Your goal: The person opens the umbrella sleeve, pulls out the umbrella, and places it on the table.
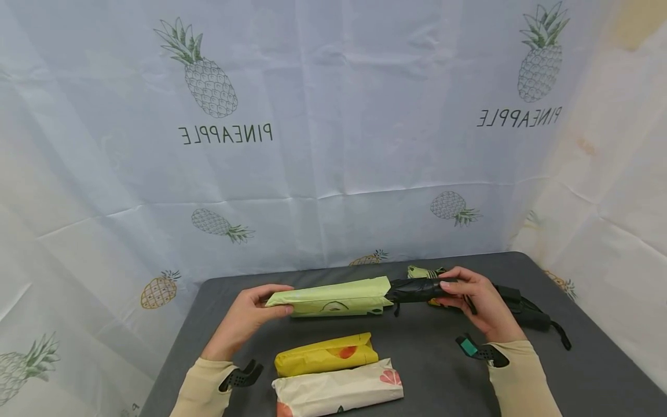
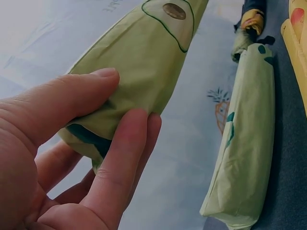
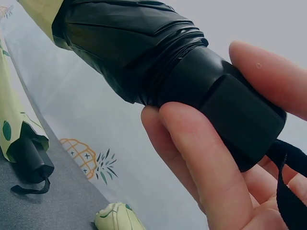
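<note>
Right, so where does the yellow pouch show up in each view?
Head: the yellow pouch is low centre, just above the whitish pouch.
Left wrist: upper right edge, cut off by the frame.
Right wrist: not in it.
Shared landmark: the green sleeve the left hand pinches; below centre in head, upper middle in left wrist, upper left corner in right wrist.

The bench (image 1: 429, 359) has a dark grey top with rounded far corners. On it lies a yellow sleeve (image 1: 318, 358); just in front of the yellow sleeve is a white sleeve (image 1: 333, 391) with fruit prints. Behind the yellow sleeve lies a light green sleeve (image 2: 244, 139). Right of and behind the yellow sleeve are black umbrella grips (image 1: 532, 318) and a green patterned bundle (image 1: 421, 272), partly hidden.
</note>
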The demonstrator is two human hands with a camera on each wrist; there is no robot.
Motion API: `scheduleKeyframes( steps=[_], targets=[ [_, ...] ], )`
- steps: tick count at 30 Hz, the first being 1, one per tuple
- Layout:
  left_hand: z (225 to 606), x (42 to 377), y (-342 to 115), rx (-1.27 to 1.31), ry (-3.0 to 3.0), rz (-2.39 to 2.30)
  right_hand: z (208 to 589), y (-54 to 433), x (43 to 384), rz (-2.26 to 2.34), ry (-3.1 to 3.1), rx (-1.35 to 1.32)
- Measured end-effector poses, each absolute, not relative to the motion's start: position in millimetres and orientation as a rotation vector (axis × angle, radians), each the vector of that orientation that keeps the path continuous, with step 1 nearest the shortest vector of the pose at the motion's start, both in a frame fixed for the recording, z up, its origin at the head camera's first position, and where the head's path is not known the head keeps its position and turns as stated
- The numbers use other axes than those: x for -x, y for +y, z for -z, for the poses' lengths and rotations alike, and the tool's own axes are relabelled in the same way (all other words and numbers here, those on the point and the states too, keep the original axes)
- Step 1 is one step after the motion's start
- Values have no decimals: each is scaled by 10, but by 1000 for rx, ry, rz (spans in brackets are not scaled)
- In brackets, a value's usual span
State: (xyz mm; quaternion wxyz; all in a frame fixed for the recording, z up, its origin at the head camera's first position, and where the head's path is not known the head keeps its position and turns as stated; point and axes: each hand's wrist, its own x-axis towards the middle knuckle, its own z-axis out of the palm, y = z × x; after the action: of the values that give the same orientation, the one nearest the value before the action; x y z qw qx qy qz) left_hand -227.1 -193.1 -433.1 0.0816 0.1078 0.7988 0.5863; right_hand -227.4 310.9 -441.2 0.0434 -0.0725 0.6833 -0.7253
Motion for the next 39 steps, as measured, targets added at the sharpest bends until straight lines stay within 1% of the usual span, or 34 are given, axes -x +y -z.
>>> scheduleKeyframes(
  steps=[11, 39],
  targets=[
    [4319, 2261, -1936, -313, 2404, -1741, 4433, 3167, 2265, 2235, 2095, 290],
    [4311, 2259, -1982, -297, 2397, -1765, 4427, 3336, 2256, 2286, 1993, 318]
  ],
)
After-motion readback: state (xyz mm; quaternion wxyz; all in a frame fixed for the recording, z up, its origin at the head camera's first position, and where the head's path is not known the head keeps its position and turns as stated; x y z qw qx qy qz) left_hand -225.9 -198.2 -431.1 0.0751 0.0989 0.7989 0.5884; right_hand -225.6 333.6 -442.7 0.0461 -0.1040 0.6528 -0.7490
